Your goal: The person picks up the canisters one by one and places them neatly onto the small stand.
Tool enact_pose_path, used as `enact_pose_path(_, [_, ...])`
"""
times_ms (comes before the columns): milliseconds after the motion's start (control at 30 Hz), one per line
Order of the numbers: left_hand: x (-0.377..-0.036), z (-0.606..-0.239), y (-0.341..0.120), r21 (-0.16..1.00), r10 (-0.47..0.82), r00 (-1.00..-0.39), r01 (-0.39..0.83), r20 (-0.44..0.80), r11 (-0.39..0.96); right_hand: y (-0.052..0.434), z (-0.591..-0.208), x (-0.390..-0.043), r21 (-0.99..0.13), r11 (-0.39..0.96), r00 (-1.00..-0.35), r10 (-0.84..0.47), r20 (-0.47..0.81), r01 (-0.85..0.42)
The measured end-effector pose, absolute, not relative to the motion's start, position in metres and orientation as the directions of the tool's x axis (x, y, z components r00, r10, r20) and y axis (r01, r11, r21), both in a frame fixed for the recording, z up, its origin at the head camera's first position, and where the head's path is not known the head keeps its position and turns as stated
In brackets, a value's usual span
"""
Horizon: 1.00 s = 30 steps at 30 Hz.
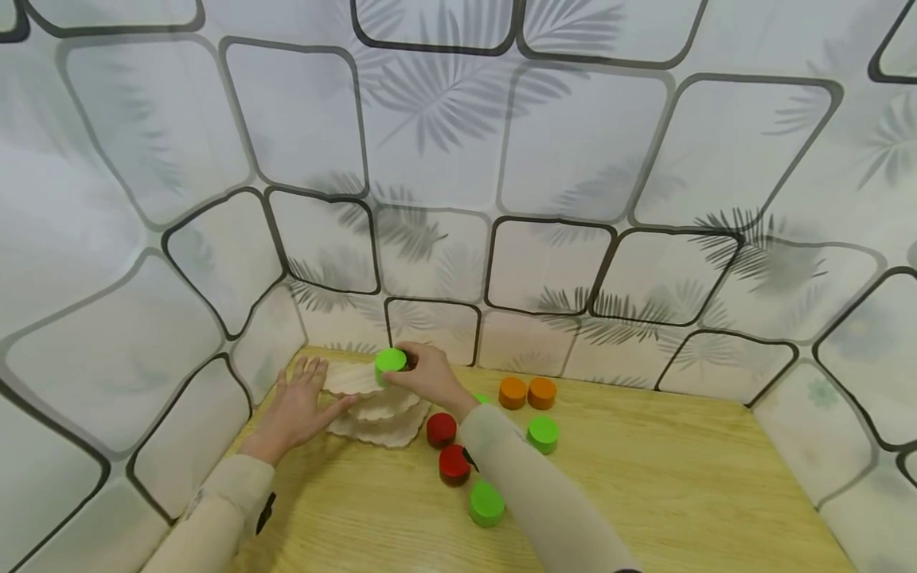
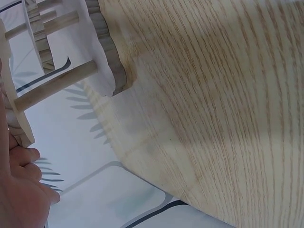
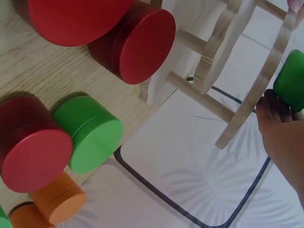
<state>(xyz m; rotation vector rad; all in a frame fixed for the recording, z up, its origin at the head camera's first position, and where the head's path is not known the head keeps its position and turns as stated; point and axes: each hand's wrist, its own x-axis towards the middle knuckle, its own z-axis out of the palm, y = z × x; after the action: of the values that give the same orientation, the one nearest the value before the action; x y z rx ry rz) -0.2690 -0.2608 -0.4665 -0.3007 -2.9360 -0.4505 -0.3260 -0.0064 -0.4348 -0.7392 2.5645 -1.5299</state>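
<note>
A pale wooden three-tiered stand [image 1: 390,430] with scalloped shelves stands at the table's back left corner. Thin dowels [image 2: 57,85] join its tiers. My left hand [image 1: 297,410] grips the left side of the top shelf [image 1: 351,377], thumb along its front edge and fingers at the far side. My right hand [image 1: 430,376] pinches a short green cylinder [image 1: 390,364] with a seam round it, over the right part of the top shelf. In the right wrist view, that green cylinder [image 3: 290,80] sits close against the shelf, its underside partly hidden by the fingers.
Right of the stand lie two red cylinders [image 1: 441,430], two smaller orange cylinders [image 1: 512,392] and several green cylinders [image 1: 487,503], one partly hidden by my right sleeve. Patterned fabric walls [image 1: 444,255] enclose the wooden table [image 1: 666,477] at the back and sides.
</note>
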Motion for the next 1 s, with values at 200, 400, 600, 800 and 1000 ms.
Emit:
enact_pose_path(200, [-0.27,-0.468,-0.261,0.296,0.173,-0.969,0.22,0.176,0.929,-0.017,-0.437,-0.328,-0.846,0.383,-0.875,-0.45,0.181,-0.371])
enact_pose_path(400, [-0.27,-0.469,-0.261,0.298,0.172,-0.971,0.215,0.165,0.93,-0.026,-0.436,-0.327,-0.845,0.396,-0.871,-0.467,0.152,-0.36])
enact_pose_path(600, [-0.269,-0.468,-0.261,0.302,0.178,-0.969,0.223,0.171,0.927,-0.035,-0.436,-0.326,-0.836,0.417,-0.87,-0.474,0.135,-0.357])
enact_pose_path(800, [-0.269,-0.467,-0.262,0.292,0.186,-0.967,0.232,0.176,0.928,-0.042,-0.434,-0.328,-0.829,0.431,-0.873,-0.471,0.129,-0.355])
enact_pose_path(1000, [-0.27,-0.468,-0.263,0.295,0.184,-0.968,0.228,0.17,0.928,-0.05,-0.437,-0.333,-0.819,0.413,-0.851,-0.499,0.163,-0.398])
